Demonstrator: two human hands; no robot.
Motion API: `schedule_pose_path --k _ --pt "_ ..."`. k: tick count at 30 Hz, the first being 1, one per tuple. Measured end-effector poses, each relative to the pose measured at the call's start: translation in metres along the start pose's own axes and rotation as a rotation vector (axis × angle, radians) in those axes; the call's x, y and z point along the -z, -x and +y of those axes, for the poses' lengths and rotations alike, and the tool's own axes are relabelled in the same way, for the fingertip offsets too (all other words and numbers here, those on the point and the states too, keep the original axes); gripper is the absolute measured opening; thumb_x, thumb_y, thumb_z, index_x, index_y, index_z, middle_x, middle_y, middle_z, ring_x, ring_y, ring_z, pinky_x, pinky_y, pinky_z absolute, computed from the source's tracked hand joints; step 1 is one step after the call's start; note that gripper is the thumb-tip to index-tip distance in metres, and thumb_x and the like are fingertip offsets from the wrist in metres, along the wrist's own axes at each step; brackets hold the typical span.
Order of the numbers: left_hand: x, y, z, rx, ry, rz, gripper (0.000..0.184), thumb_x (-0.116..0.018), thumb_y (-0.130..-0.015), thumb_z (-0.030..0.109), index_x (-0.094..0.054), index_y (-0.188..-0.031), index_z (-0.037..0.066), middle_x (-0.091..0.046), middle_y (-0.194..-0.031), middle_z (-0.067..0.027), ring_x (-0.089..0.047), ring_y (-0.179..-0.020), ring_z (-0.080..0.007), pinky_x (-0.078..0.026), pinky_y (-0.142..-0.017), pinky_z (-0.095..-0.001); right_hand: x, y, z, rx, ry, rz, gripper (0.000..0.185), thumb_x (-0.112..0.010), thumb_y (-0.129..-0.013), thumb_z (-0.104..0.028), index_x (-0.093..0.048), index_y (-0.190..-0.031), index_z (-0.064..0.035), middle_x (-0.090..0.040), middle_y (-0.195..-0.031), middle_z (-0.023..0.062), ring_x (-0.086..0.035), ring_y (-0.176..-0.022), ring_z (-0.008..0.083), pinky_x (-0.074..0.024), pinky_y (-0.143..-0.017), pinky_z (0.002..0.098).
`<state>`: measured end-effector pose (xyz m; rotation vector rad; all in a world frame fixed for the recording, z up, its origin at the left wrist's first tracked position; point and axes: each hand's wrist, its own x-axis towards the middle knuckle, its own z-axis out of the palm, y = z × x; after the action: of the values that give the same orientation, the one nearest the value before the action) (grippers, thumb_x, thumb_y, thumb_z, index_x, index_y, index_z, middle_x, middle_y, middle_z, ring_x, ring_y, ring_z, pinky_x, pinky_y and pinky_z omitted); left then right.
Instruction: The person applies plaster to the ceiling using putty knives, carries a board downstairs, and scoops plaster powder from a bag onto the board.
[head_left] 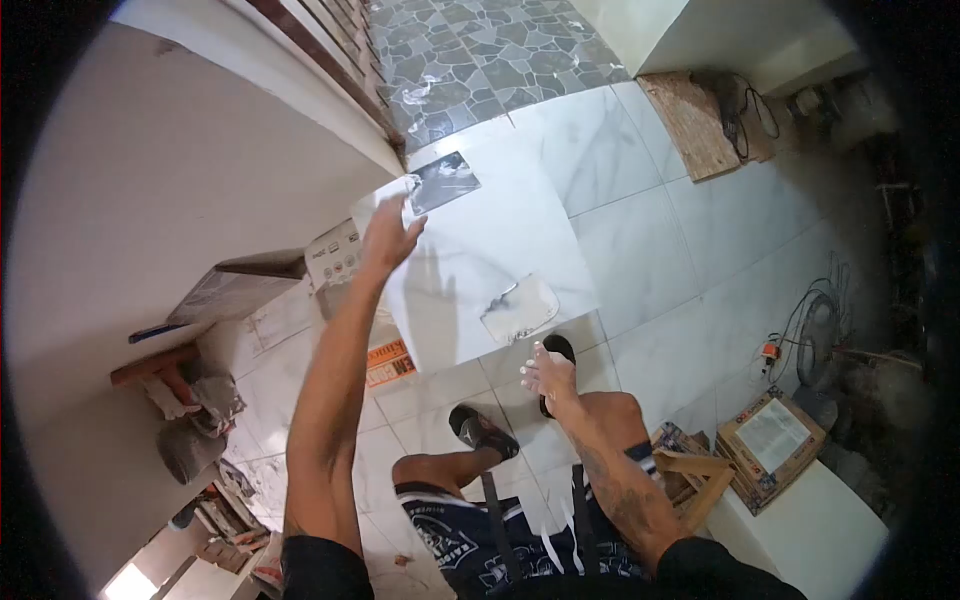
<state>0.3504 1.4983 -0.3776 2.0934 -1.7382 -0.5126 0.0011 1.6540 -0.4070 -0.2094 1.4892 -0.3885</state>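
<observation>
A large white marble-look tile [500,225] lies in front of me, partly over cardboard boxes. My left hand [388,238] is over its left edge, fingers stretched and thumb apart, holding nothing I can see. Just beyond those fingertips is a dark grey rectangular piece [445,183] with white smears, at the tile's far left corner. A pale piece with rounded corners [522,308] and a ragged edge lies on the near part of the tile. Close to that near edge, my right hand [550,374] hangs with fingers apart and white residue on the fingertips. No object shows in it.
A cardboard box [335,255] and an orange-printed box [388,362] sit at the tile's left side. On the right are a coiled cable [800,330] and a stacked box [770,440]. A wooden board [690,125] lies at the far right, and a wall runs along the left.
</observation>
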Motion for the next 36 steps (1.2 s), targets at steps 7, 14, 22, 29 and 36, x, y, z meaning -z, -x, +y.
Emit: schedule_pose_path --k 7,14,22,29,36 --pt "-0.036 -0.097 -0.017 -0.227 -0.291 -0.145 0.108 -0.091 -0.06 0.044 -0.038 -0.144 0.001 -0.049 -0.138 -0.0245 -0.046 -0.129 -0.0411 -0.04 -0.109 -0.0451 -0.018 -0.04 0.011 0.051 -0.047 -0.019 0.039 -0.064 -0.097 -0.037 -0.06 -0.106 0.0012 -0.062 -0.096 0.0086 -0.067 -0.082 0.0202 -0.0569 -0.064 0.0327" --pt "-0.047 -0.12 -0.035 -0.189 -0.281 -0.349 0.114 -0.091 -0.058 0.047 -0.035 -0.146 -0.001 -0.046 -0.14 -0.0258 -0.046 -0.132 -0.0397 -0.04 -0.11 -0.0428 -0.029 -0.058 0.019 0.252 -0.112 -0.023 0.029 -0.064 -0.097 -0.025 -0.062 -0.101 0.0034 -0.065 -0.091 0.0097 -0.065 -0.077 0.0196 -0.0572 -0.064 0.0313" --pt "-0.052 -0.116 -0.038 -0.272 -0.352 -0.253 0.104 -0.087 -0.062 0.043 -0.038 -0.146 0.007 -0.049 -0.138 -0.0232 -0.049 -0.129 -0.0397 -0.046 -0.105 -0.0458 -0.029 -0.08 0.041 0.438 -0.173 -0.05 0.026 -0.065 -0.097 -0.025 -0.06 -0.097 0.001 -0.066 -0.091 0.0106 -0.064 -0.075 0.0194 -0.0568 -0.063 0.0314" --pt "-0.03 -0.092 -0.047 -0.38 -0.112 0.078 0.093 -0.087 -0.061 0.036 -0.046 -0.136 0.0 -0.055 -0.119 -0.0243 -0.054 -0.118 -0.039 -0.048 -0.097 -0.0446 -0.022 -0.073 0.04 0.491 -0.082 -0.038 0.031 -0.064 -0.097 -0.027 -0.059 -0.09 0.0021 -0.067 -0.082 0.0094 -0.068 -0.073 0.0168 -0.057 -0.058 0.0297" --pt "0.001 0.016 -0.035 -0.121 0.71 -0.071 0.067 -0.075 -0.086 0.029 -0.049 -0.138 -0.004 -0.064 -0.117 -0.0186 -0.062 -0.106 -0.0229 -0.051 -0.09 -0.0355 -0.007 -0.03 0.031 0.945 0.833 0.545 0.043 -0.067 -0.091 -0.034 -0.057 -0.107 0.0052 -0.064 -0.104 0.0208 -0.064 -0.095 0.0345 -0.0527 -0.082 0.0452"
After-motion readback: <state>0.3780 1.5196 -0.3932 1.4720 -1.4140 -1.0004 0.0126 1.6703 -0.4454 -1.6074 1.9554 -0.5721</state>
